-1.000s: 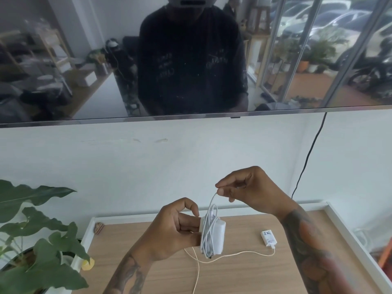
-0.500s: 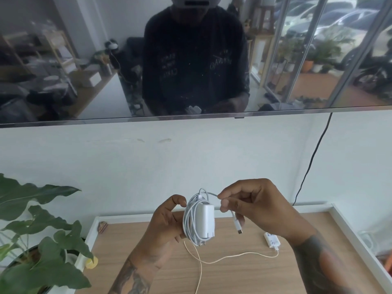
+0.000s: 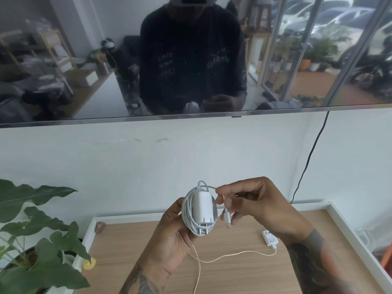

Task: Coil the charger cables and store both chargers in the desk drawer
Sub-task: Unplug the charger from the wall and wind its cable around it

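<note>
White charger [image 3: 201,209], cable [image 3: 187,211] coiled around it, is gripped in left hand [image 3: 169,236] above the desk [image 3: 233,272]. Cable's plug end [image 3: 227,219] is pinched by right hand [image 3: 254,204] fingers at 3 o'clock. Second charger [image 3: 269,237] lies on desk at 4 o'clock, its cable [image 3: 222,258] uncoiled. No drawer is seen.

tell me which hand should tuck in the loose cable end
Right. The right hand already pinches the cable end beside the coil, while the left hand is occupied gripping the wrapped charger.
</note>
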